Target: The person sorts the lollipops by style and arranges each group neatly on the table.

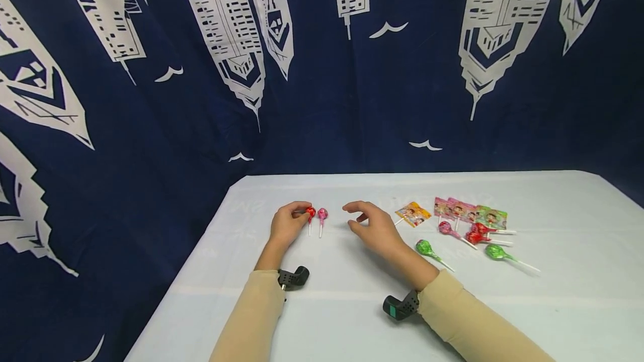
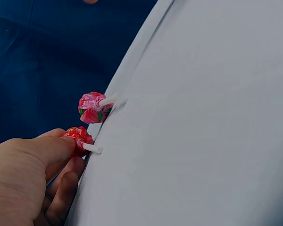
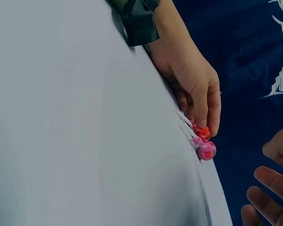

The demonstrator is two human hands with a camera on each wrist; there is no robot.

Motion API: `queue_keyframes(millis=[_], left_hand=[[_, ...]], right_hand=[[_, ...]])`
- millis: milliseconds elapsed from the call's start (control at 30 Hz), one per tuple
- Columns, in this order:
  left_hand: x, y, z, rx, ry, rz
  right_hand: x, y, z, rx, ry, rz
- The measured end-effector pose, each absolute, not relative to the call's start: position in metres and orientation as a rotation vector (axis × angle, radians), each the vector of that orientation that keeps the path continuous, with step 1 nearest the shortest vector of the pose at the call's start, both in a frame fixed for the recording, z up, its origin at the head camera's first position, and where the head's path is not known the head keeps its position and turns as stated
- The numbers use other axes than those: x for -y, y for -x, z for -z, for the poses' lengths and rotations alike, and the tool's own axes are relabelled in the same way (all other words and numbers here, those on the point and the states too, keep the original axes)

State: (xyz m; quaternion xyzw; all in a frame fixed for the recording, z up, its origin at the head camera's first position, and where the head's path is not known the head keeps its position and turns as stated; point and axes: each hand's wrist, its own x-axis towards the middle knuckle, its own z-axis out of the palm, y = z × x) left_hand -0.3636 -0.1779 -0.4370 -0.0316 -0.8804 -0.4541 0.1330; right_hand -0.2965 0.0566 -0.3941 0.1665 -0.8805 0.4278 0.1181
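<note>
My left hand [image 1: 288, 224] pinches the wrapped head of a red lollipop [image 2: 78, 137] between thumb and finger, its white stick pointing toward me. Just right of it a pink lollipop [image 1: 322, 214] lies on the table, untouched, its stick roughly parallel. In the left wrist view the pink lollipop [image 2: 95, 107] shows green marks on its wrapper. My right hand [image 1: 378, 232] hovers over the table to the right of the pair, thumb and fingers apart with nothing between them. In the right wrist view, fingers of the right hand [image 3: 273, 188] show at the right edge.
On the right of the white table [image 1: 342, 312] lie an orange candy packet [image 1: 413, 214], pink packets [image 1: 460, 210] and a green packet [image 1: 491, 217]. Near them are a pink lollipop [image 1: 446, 228], red lollipops [image 1: 475, 237] and green lollipops [image 1: 425, 248]. A blue patterned cloth [image 1: 322, 127] hangs behind.
</note>
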Motion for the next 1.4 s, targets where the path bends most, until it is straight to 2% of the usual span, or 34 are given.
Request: queue_keyframes(millis=[567,1400], left_hand=[[0.177,0.363,0.438,2.551,0.106,1.313],[0.177,0.363,0.439,2.551,0.092,1.323]], right_hand=[[-0.125,0.276,0.383,2.582,-0.58,-1.15],[-0.212,0.302,0.375,2.818,-0.508,-1.172]])
